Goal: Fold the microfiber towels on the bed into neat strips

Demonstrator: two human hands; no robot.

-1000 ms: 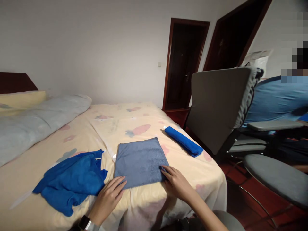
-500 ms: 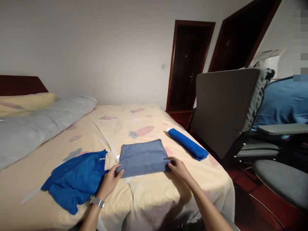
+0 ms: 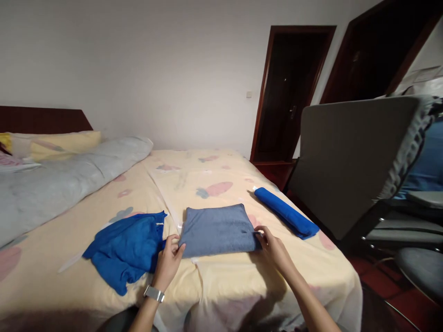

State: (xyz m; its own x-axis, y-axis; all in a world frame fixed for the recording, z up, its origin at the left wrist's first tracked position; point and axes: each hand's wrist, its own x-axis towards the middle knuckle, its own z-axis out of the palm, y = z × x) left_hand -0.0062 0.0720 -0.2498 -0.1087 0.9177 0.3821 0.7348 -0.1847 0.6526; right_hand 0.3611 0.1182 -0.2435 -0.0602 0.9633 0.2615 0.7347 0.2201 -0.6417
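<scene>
A grey-blue cloth lies folded in a flat rectangle on the bed. My left hand, with a watch on its wrist, pinches the cloth's near left corner. At the near right corner, my right hand has its thumb and fingers closed on the edge. Left of my left hand lies a crumpled bright blue cloth. A second bright blue cloth, folded into a long narrow strip, rests to the right, beyond my right hand.
A grey quilt and a yellow pillow lie at the bed's left. On the right, beside the bed, stands a grey chair, with part of a person in blue behind it. A dark door is at the back.
The view has turned left, so things appear further right. My right hand has drawn the near right corner of the grey-blue cloth slightly outward. Both hands keep their hold.
</scene>
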